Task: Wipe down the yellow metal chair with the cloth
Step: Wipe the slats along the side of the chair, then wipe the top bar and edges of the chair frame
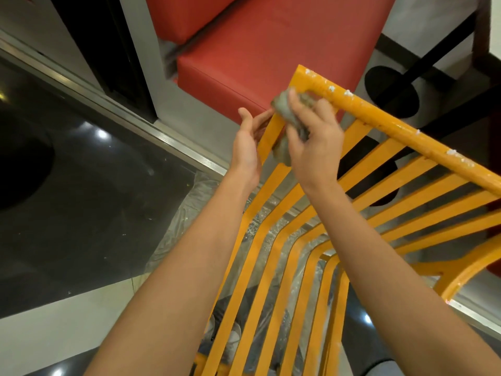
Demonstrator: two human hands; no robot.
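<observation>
The yellow metal chair (406, 137) has a slatted back and seat and fills the right half of the view, with white flecks along its top rail. A crumpled grey cloth (284, 112) is pressed against the back's left upper corner. My right hand (314, 142) is shut on the cloth, fingers spread over it. My left hand (248, 147) rests against the outer left upright of the chair back, fingers extended and touching the bar, holding nothing else.
A red cushioned bench (260, 50) stands just behind the chair. A clear plastic sheet (187, 221) lies on the floor under the chair. A metal floor strip (108, 104) runs diagonally at left. A black table base (390, 88) sits at upper right.
</observation>
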